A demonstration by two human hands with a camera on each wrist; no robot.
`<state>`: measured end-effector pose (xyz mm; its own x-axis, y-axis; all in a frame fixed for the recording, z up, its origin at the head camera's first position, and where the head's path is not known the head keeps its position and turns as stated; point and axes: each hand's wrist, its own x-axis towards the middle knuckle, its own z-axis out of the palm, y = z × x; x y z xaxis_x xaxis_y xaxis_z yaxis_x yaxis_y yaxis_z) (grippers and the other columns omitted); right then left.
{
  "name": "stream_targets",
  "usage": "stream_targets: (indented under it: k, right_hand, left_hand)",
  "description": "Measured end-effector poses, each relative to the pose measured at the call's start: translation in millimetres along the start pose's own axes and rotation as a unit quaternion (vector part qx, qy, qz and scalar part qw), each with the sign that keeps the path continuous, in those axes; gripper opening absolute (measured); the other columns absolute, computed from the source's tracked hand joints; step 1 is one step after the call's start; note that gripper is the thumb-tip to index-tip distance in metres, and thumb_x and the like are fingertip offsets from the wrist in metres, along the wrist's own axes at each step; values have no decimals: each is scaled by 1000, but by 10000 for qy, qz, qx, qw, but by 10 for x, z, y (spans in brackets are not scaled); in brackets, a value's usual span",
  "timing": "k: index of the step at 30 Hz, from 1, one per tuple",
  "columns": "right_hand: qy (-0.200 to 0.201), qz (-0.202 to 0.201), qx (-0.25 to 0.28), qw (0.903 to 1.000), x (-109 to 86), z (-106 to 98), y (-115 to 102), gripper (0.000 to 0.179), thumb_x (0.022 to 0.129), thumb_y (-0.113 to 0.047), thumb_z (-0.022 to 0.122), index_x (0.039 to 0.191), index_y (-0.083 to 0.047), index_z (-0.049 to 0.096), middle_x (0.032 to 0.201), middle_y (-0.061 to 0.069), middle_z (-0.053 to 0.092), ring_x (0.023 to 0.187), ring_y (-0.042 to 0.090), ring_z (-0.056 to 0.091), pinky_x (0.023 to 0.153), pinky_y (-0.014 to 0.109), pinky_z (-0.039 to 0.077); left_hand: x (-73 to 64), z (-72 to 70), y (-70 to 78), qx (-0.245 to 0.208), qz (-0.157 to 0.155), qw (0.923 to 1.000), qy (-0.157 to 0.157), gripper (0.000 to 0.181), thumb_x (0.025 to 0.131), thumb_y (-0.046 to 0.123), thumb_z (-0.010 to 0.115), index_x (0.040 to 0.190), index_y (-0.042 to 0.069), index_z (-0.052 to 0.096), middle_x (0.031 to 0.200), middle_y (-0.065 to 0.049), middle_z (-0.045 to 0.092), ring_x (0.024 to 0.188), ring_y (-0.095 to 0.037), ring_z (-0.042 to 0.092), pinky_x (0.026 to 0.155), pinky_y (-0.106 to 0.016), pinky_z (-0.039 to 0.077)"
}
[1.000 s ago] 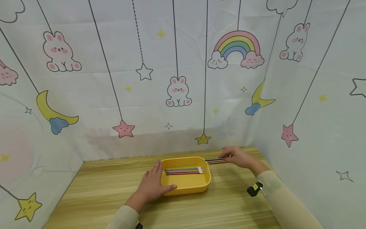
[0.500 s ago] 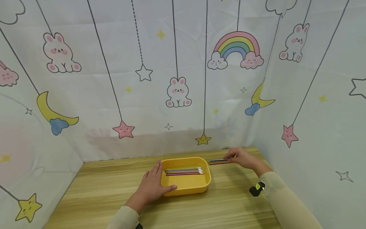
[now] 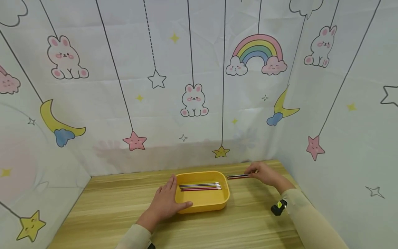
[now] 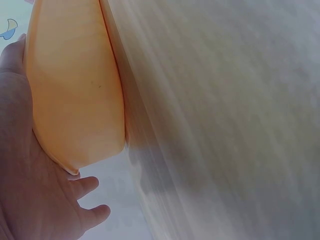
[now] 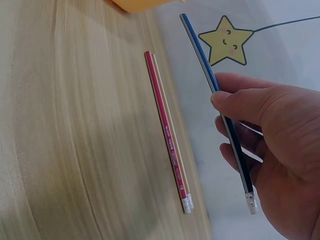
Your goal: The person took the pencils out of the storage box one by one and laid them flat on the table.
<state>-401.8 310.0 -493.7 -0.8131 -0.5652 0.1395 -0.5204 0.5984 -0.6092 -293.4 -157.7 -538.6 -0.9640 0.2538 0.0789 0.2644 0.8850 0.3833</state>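
My left hand [image 3: 166, 200] rests against the left end of a yellow plastic tray [image 3: 202, 209], its fingers extended along the side and the thumb over the near rim. Inside the tray lie several pencils [image 3: 200, 187] side by side, erasers to the right. Right of the tray, my right hand [image 3: 264, 173] pinches a dark blue pencil [image 5: 200, 60] between thumb and fingers, its eraser end toward the palm. Close to it on the tabletop, a red pencil [image 5: 167, 120] and a yellow-and-white striped pencil [image 5: 172, 125] lie together. The left wrist view shows the tray's outer wall [image 4: 75, 90].
The wood-grain tabletop [image 3: 118, 204] runs back to a white cloth backdrop [image 3: 161, 114] printed with rabbits, stars and moons. Cloth also closes off the left and right sides. A small black device [image 3: 277, 208] is strapped at my right wrist.
My right hand has shifted slightly right and down with the dark blue pencil, away from the tray's rim. The left hand and the tray have stayed put.
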Motion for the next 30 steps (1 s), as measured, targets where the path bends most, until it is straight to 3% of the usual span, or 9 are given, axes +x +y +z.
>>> stream_targets:
  k: [10,18,30]
  right_hand:
    - [167,-233,-15,9996,2,122,116,23,102,6,73,113,-8,87,108,3,78,102,23,71,87,40,60]
    - [235,-63,-52,9997,33,214,229,26,102,9,70,113,-8,87,110,4,78,105,25,73,90,38,61]
    - [263,-115,-58,9996,45,284,326,24,101,9,71,111,-6,87,111,7,79,107,29,73,91,44,62]
  left_hand:
    - [20,25,-8,19,-13,10000,-23,136,88,91,65,175,-2,19,183,-20,17,167,-38,26,131,-68,21]
    - [17,14,-15,73,-29,10000,-51,134,89,89,66,175,-2,17,184,-20,15,167,-38,23,131,-68,20]
    - [7,8,1,41,4,10000,-45,134,89,89,66,175,-3,19,183,-20,16,167,-39,25,130,-68,21]
